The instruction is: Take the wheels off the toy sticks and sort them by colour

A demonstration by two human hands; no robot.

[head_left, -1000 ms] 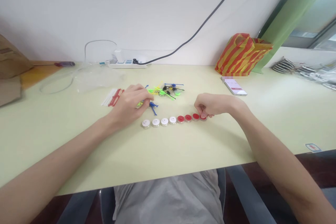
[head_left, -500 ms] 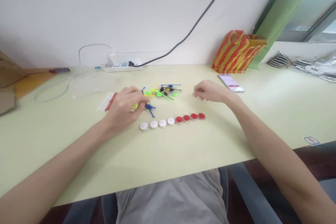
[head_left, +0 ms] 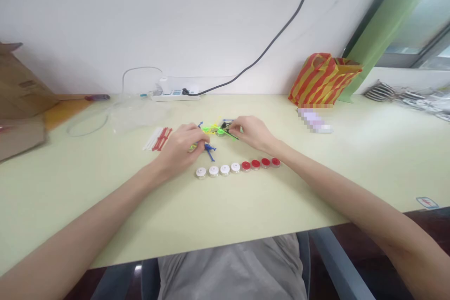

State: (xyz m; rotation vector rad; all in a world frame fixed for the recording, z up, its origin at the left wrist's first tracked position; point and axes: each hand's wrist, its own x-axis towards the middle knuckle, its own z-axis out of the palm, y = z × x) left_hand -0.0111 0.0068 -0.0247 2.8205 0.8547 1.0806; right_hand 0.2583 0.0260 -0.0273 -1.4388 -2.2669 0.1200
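My left hand (head_left: 187,146) has its fingers pinched together at the left of a small heap of plastic pieces. A blue stick-like piece (head_left: 210,151) pokes out just beyond the fingertips; whether the pinch grips anything is hidden. At the right end of the heap, my right hand (head_left: 253,132) is closed, its fingertips down among black and blue pieces, and what they grip does not show. Between the hands lie green and yellow pieces (head_left: 220,131). In front runs a row of small round clear-bottomed pieces, several white-topped (head_left: 224,169) and several red-topped (head_left: 255,164).
White sticks (head_left: 152,138) and red sticks (head_left: 162,139) lie left of my left hand. Behind are a clear plastic bag (head_left: 128,115) and a power strip (head_left: 176,97). A phone (head_left: 314,120) and a striped bag (head_left: 318,82) stand right; cardboard (head_left: 26,84) is far left.
My right hand has moved left from the bare tabletop to the right end of the heap. My left hand stays by the blue piece. The view has shifted slightly.
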